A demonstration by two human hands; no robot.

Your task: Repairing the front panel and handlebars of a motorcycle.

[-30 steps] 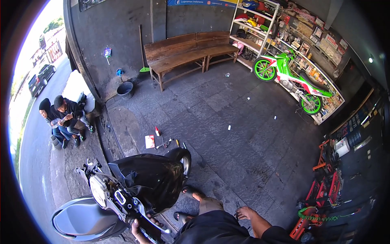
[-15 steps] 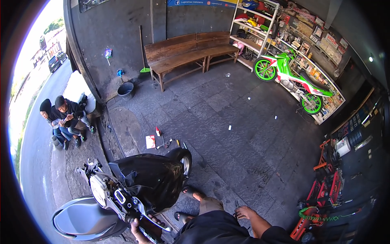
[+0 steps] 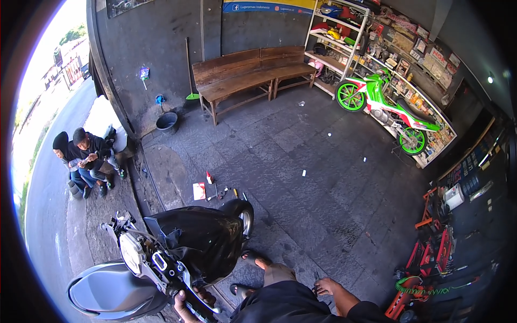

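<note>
At the lower left stands a motorcycle (image 3: 134, 255) with a grey seat (image 3: 113, 288), a bare handlebar area and a dark cover (image 3: 196, 237) over its front. My left hand (image 3: 186, 304) is wrapped round the handlebar grip, with fingers at the silver lever (image 3: 200, 296). My right hand (image 3: 326, 288) hangs beside my right leg, away from the motorcycle. Its fingers are curled in; whatever they may hold is too small and dark to make out. The front wheel (image 3: 246, 219) shows past the cover, close to my sandalled feet.
Past the front wheel lie a red-and-white box (image 3: 199, 191), a red-and-white bottle (image 3: 209, 177) and several hand tools (image 3: 235, 192). A wooden bench (image 3: 237, 86), bucket (image 3: 166, 121) and green motorcycle (image 3: 385, 105) stand farther off. Two people (image 3: 89, 153) sit at left. Red tool racks (image 3: 425, 253) stand right.
The view has shifted slightly. My left hand stays on the grip; my right hand has moved little, still beside my leg with its fingers curled.
</note>
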